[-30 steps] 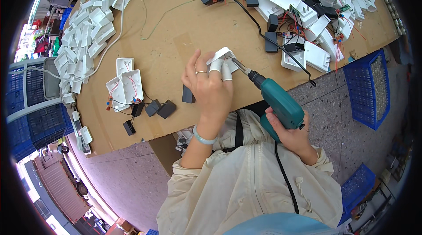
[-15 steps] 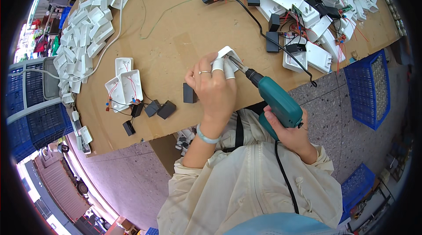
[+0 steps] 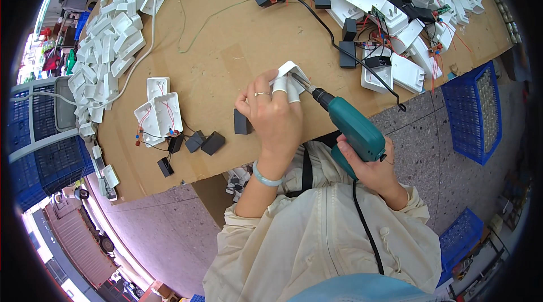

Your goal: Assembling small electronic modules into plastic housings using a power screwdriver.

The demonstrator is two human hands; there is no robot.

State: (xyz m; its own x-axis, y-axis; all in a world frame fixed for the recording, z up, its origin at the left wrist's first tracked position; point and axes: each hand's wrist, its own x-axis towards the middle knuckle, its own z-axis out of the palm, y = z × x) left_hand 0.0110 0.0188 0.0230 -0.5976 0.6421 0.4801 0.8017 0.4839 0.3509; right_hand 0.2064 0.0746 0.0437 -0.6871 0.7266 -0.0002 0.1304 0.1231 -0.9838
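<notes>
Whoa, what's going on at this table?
A person's right grip holds a green power tool, and their left grip holds a small white case. The tool's metal tip points into the case, but exactly what it touches is hard to see. Beside the left grip lies a black block on the brown tabletop. Farther left are open white shells with red wires.

Floor [image 3: 417, 146]: grey, dark-speckled, thin joints between slabs.
Worktop [image 3: 260, 36]: brown, board-like, edges bowed in my view.
Blue crates [image 3: 457, 111]: I count two on the right, others on the left.
Ribbed vehicle body [image 3: 78, 240]: reddish-brown, wheeled, at my lower left.
Light: whitish, brightest where I look left.
</notes>
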